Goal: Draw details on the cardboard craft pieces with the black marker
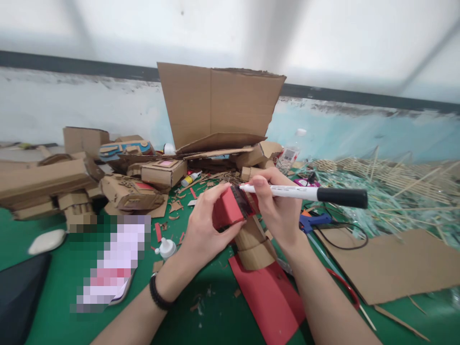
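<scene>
A small red block (229, 209) is held above the green table (208, 326), in front of the body, between the two hands. It is grasped by the left hand (206, 215), with the fingers laid over the top and the thumb braced along the lower edge; by this grip the dark side seems to be kept steady and turned toward the right hand (276, 203). A white marker (296, 192) is pinched in the right hand, its tip brought to the upper edge of that dark side, and its black end is left pointing outward, probably so that the tip can be guided freely.

Just below the block, a cardboard tube (255, 247) is seen; whether the two are joined cannot be told. A red sheet (266, 299) is spread under the tube's lower end, close to the body, where it can presumably be reached easily. The blue glue gun (314, 221) is set down beyond the right wrist, near a flat cardboard piece (395, 263), apparently out of the way of the marker. To the left, a phone (120, 261) is laid within reach, apart from the left forearm.
</scene>
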The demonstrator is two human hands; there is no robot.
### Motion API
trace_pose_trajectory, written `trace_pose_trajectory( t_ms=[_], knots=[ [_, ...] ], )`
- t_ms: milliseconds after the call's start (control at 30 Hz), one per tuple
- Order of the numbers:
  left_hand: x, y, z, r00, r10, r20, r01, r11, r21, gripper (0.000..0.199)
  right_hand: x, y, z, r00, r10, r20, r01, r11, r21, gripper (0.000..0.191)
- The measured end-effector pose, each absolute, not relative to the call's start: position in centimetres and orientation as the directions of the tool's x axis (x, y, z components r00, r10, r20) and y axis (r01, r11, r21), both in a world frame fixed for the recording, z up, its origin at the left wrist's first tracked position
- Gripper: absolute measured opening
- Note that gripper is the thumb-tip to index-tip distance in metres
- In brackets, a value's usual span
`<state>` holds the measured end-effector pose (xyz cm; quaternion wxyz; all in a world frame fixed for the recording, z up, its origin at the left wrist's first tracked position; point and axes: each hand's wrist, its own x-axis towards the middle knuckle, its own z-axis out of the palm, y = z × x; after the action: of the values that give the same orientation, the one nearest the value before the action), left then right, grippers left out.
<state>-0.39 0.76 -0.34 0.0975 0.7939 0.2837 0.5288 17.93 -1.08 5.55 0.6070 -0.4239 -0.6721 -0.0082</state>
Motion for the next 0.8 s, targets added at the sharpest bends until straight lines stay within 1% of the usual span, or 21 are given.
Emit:
trace_pose_trajectory(
  t_ms=[400,667,800],
  knots=[
    [-0.40,0.79,-0.40,0.280,0.562,0.779,0.348,-0.815,0.463,0.073,18.05,-1.10,5.25,0.095,0.554,0.827,0.632,0.609,-0.480,0.036],
    [-0.36,0.80,-0.31,0.283,0.556,0.782,0.346,-0.819,0.457,0.071,18.00,-1.15,5.38,0.084,0.541,0.837,0.642,0.613,-0.460,0.034],
    [-0.35,0.84,-0.43,0.279,0.555,0.784,0.345,-0.820,0.457,0.071,17.96,-1.15,5.41,0.096,0.537,0.838,0.646,0.607,-0.462,0.039]
  ],
)
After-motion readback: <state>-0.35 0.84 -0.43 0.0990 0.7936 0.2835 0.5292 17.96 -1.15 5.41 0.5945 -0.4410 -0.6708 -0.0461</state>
